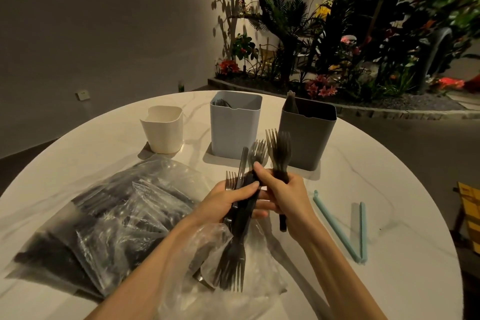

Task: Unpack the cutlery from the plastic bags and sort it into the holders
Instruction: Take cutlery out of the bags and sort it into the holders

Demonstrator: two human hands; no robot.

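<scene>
Left hand (235,196) grip clutching mixed cutlery bundle (240,218), right hand (281,189) pinching forks (279,153), tines up

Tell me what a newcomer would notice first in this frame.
Both hands at centre grip dark plastic cutlery: the left hand a mixed bundle, the right hand a stack of forks. Behind stand three holders: cream, light blue, dark grey. Bagged cutlery lies left.

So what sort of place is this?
Probably a restaurant or café dining area: a round marble table, cutlery holders being stocked, and a decorative indoor planter by the wall.
</scene>
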